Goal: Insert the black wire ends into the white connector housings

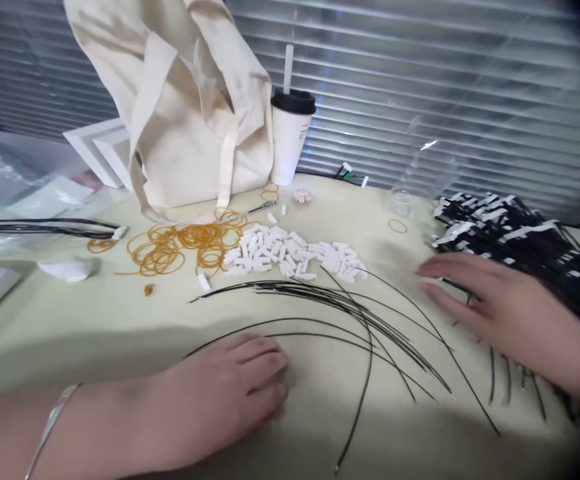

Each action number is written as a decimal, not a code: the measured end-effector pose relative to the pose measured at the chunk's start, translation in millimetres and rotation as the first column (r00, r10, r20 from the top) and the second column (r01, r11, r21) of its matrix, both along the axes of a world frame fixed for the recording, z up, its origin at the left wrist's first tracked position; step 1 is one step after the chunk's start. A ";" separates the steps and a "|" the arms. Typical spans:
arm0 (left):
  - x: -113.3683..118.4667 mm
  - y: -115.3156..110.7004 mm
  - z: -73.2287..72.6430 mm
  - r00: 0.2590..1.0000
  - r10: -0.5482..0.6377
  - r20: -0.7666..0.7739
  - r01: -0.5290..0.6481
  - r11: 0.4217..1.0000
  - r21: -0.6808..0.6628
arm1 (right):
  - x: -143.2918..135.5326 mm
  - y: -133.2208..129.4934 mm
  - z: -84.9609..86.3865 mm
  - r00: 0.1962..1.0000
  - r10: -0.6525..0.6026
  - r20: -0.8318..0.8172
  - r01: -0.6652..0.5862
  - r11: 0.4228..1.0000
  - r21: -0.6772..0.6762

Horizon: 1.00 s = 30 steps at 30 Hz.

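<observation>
My left hand [225,400] rests low on the table with its fingers curled under and pressed together. Its fingertips are hidden, so whatever it may hold does not show. Thin black wires [320,293] lie loose beyond it, and two run close behind its knuckles. At the right, my right hand [510,310] is slightly blurred, thumb and forefinger apart with nothing visible between them. It hovers by a heap of black wire bundles with white connectors [535,233], covering part of it. White plastic connector housings [275,250] are piled beyond the loose wires.
Yellow rubber bands [185,243] lie tangled left of the housings, near a tweezer-like metal tool [263,206]. Behind stand a cream cloth bag [195,147], a lidded cup [290,140] with a straw, and a clear plastic container [403,200]. Window blinds [445,87] close off the back.
</observation>
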<state>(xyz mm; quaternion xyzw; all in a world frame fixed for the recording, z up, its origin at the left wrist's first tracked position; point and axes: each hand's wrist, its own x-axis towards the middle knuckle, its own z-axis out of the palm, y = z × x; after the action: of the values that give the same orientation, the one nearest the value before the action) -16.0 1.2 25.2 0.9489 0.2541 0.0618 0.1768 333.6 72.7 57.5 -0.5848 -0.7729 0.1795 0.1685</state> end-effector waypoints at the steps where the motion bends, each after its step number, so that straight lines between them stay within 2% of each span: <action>1: 2.1 0.9 -5.5 1.000 0.001 -0.002 -0.001 0.999 0.042 | -22.1 8.6 -5.2 0.986 0.132 0.098 -0.137 0.990 0.042; 2: 4.1 2.3 -10.2 1.000 0.009 -0.006 -0.008 0.998 0.068 | -40.9 17.7 -11.2 0.968 0.202 0.145 -0.214 0.974 0.073; 5: 8.8 5.5 -18.6 0.999 0.043 -0.004 -0.042 0.994 0.102 | -73.6 42.5 -30.0 0.933 0.259 0.251 -0.267 0.964 -0.002; 8: 8.6 4.5 -19.6 0.997 0.066 0.044 -0.071 0.992 0.100 | -78.6 53.0 -42.6 0.920 0.261 0.293 -0.256 0.965 -0.055; 11: 2.8 4.4 -16.8 0.982 0.087 0.165 -0.091 0.996 0.018 | -76.3 45.9 -41.9 0.923 0.263 0.282 -0.274 0.962 -0.001; 13: -1.2 8.5 -14.3 0.949 0.184 0.257 -0.161 0.981 -0.105 | -80.2 34.1 -33.8 0.951 0.252 0.181 -0.270 0.959 0.082; 14: -2.5 11.6 -13.0 0.918 0.266 0.293 -0.217 0.957 -0.191 | -84.9 27.0 -28.6 0.968 0.241 0.069 -0.247 0.965 0.091; 15: -3.1 15.0 -11.5 0.874 0.360 0.325 -0.272 0.919 -0.286 | -91.5 19.6 -23.3 0.971 0.223 -0.084 -0.220 0.975 0.046; 16: -3.2 18.3 -9.9 0.815 0.453 0.360 -0.314 0.869 -0.383 | -99.9 12.1 -18.7 0.945 0.187 -0.269 -0.208 0.977 -0.054; 17: -2.8 21.0 -8.0 0.745 0.537 0.396 -0.333 0.813 -0.477 | -109.4 5.0 -15.3 0.877 0.125 -0.463 -0.235 0.954 -0.188; 18: -2.1 22.8 -5.9 0.675 0.590 0.442 -0.315 0.773 -0.551 | -119.6 -1.7 -13.4 0.774 0.033 -0.632 -0.300 0.899 -0.319; 19: -1.3 23.6 -3.7 0.614 0.621 0.487 -0.277 0.748 -0.604 | -129.9 -7.6 -13.0 0.656 -0.077 -0.751 -0.386 0.821 -0.421; 21: 0.0 22.2 0.2 0.543 0.615 0.572 -0.175 0.749 -0.639 | -148.9 -16.6 -16.3 0.459 -0.274 -0.845 -0.548 0.661 -0.512; 22: 0.4 20.5 1.6 0.523 0.605 0.600 -0.134 0.754 -0.643 | -156.9 -19.7 -19.0 0.398 -0.343 -0.851 -0.606 0.598 -0.525; 23: 0.5 18.5 2.4 0.505 0.603 0.617 -0.103 0.753 -0.650 | -163.8 -21.9 -22.0 0.362 -0.390 -0.846 -0.646 0.549 -0.530; 25: -0.1 15.1 2.3 0.463 0.633 0.620 -0.077 0.726 -0.684 | -174.3 -24.0 -26.8 0.320 -0.437 -0.840 -0.688 0.503 -0.523; 28: -2.2 15.0 0.5 0.388 0.705 0.594 -0.021 0.651 -0.759 | -182.7 -23.1 -27.9 0.317 -0.460 -0.829 -0.665 0.516 -0.541; 30: -5.0 19.6 1.2 0.332 0.748 0.574 0.041 0.597 -0.801 | -184.4 -19.7 -24.2 0.380 -0.436 -0.816 -0.613 0.542 -0.575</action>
<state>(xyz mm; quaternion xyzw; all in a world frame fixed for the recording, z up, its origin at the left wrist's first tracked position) -21.0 20.8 26.4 0.5259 0.3464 0.4890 0.6035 149.2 53.0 33.2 -0.3295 -0.3865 0.8232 0.2537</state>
